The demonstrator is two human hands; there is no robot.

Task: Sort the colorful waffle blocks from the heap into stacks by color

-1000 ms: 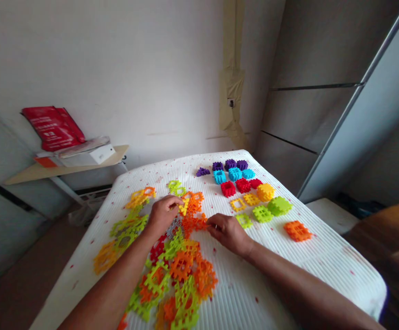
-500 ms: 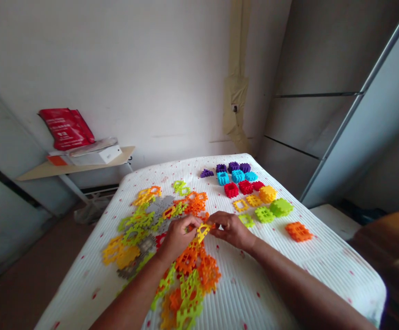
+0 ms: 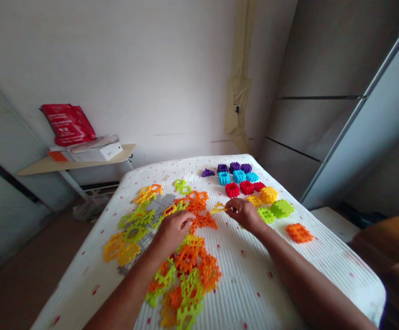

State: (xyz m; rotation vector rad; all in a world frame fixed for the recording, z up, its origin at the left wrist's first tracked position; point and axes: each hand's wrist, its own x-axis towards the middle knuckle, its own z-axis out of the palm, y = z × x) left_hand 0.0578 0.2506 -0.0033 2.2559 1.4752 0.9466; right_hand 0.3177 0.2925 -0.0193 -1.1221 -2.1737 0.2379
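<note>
My right hand (image 3: pixel 246 214) pinches a yellow triangular interlocking plastic piece (image 3: pixel 217 208), held out to the left of the fingertips just above the white quilted cover. The fingers hide part of the yellow square pieces behind. Over the loose heap is my left hand (image 3: pixel 175 228), its fingers curled together beside the orange pieces (image 3: pixel 204 221); whether anything is between them is hidden. Lime green pieces (image 3: pixel 190 293) and grey pieces (image 3: pixel 161 204) lie in the same heap. To the right stand sorted stacks: purple (image 3: pixel 235 167), light blue (image 3: pixel 238 176), red (image 3: pixel 232 189), yellow (image 3: pixel 268 195) and lime green (image 3: pixel 282 208).
An orange stack (image 3: pixel 299 233) sits apart near the right side of the covered table (image 3: pixel 247 279). A lone purple triangle (image 3: pixel 207 173) lies at the back. A side table (image 3: pixel 41 167) at the left bears a red bag (image 3: pixel 67 123) and a white box (image 3: pixel 105 152). A grey cabinet (image 3: pixel 313 123) rises at the right.
My hands have moved apart. The right has carried the yellow triangular piece away and to the right; the left has let go of it and drawn back left over the heap.
</note>
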